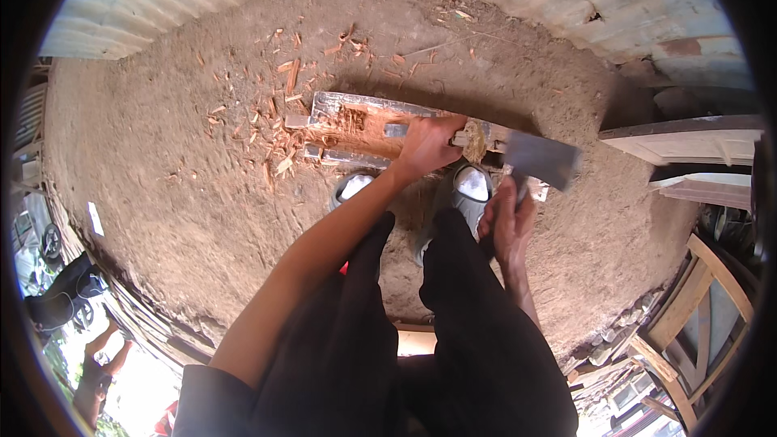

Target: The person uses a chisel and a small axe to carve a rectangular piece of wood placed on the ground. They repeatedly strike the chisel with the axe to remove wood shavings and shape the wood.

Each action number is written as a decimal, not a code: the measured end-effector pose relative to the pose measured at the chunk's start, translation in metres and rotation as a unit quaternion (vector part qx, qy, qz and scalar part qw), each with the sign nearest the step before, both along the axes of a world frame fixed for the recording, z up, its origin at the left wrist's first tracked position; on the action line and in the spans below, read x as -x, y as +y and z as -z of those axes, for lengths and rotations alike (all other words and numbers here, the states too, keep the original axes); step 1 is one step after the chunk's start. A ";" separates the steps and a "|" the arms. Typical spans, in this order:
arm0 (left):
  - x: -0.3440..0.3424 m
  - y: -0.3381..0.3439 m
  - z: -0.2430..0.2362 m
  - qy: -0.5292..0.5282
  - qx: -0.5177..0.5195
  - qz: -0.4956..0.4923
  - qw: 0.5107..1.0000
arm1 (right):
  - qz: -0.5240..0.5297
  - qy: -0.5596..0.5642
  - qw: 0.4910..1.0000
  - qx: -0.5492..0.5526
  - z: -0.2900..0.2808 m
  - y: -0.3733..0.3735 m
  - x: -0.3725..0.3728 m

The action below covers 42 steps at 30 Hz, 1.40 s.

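A hollowed wooden block [324,106] with reddish-brown carved insides lies across the ground in front of my shoes. My left hand [429,146] is closed round a chisel [395,129]; its flat metal blade points left over the hollow. The chisel's frayed handle end [476,142] sticks out on the right of my fist. In my right hand [510,226] is a tool with a broad, flat, dark rectangular head [544,160], held just right of that handle end and apart from it. The head is smeared by motion, so its exact kind is unclear.
Wood chips [283,137] litter the dirt left of and beyond the block. Corrugated metal sheets [194,0] stand at the back. Wooden boards [688,142] and a wooden frame [696,324] are at the right. Another person's arm [101,356] shows at lower left.
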<state>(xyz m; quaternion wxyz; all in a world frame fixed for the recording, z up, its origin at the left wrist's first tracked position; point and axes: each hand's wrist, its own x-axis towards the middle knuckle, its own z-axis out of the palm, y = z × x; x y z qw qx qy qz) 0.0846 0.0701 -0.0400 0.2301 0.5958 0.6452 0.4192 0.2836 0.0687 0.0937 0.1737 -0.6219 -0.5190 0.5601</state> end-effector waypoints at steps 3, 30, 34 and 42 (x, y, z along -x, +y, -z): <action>0.012 -0.010 0.003 0.050 0.036 0.027 0.998 | -0.072 -0.021 0.997 0.029 0.006 0.000 -0.006; -0.015 -0.016 -0.006 -0.033 0.006 0.085 0.996 | 0.015 0.016 0.997 -0.070 -0.031 -0.023 -0.016; -0.020 -0.010 -0.004 -0.016 -0.019 0.063 0.998 | 0.091 0.031 0.995 -0.029 -0.021 -0.038 -0.001; -0.017 -0.010 -0.003 0.003 0.027 0.044 0.999 | 0.111 0.029 0.993 -0.019 -0.032 0.002 -0.016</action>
